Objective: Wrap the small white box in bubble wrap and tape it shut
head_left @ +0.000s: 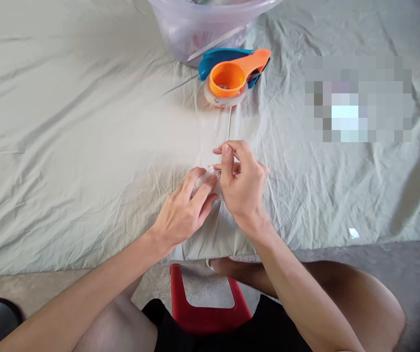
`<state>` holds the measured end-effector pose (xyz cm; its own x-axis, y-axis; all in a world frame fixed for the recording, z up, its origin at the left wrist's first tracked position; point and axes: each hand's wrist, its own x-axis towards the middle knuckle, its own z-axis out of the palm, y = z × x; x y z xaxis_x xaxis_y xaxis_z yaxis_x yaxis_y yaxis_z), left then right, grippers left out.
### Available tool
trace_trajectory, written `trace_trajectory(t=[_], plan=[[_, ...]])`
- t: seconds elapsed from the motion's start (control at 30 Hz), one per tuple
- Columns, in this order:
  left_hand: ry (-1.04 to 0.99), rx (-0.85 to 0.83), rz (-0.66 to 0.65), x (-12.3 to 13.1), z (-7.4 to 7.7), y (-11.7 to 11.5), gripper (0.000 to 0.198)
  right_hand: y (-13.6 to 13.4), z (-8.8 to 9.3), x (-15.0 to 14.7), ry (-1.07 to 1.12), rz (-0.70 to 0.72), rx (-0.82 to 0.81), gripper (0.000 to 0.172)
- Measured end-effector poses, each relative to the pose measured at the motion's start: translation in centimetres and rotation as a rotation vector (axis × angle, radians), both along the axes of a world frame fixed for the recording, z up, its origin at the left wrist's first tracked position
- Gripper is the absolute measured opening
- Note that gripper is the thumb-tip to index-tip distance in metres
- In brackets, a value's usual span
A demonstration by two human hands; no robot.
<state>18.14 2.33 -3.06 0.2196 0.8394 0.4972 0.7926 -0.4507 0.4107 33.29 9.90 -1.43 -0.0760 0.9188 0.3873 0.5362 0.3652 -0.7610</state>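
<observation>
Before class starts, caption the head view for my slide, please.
Left hand holds crinkled clear plastic, right hand beside it; an orange tape dispenser lies beyond on wrinkled cloth.

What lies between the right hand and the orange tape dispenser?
In the head view, a thin, pale wire-like piece spans most of that stretch, with wrinkled cloth around it.

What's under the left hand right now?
Crinkled clear plastic shows between the fingers of the left hand, above the cloth. The hand covers the rest, so I can't see the plastic's full shape or what lies beneath it.
</observation>
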Motion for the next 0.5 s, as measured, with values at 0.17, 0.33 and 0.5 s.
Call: trace_trajectory(t=[0.17,0.33,0.5], plan=[[0.038,0.093,0.003,-0.2,0.0,0.5,0.027,0.6,0.4,0.5,-0.044,0.095,0.009,0.021],[0.039,0.137,0.042,-0.2,0.0,0.6,0.023,0.3,0.8,1.2,-0.095,0.205,0.001,0.018],[0.018,0.141,0.032,-0.1,-0.4,0.6,0.019,0.3,2.0,1.7,-0.246,0.304,-0.064,0.022]])
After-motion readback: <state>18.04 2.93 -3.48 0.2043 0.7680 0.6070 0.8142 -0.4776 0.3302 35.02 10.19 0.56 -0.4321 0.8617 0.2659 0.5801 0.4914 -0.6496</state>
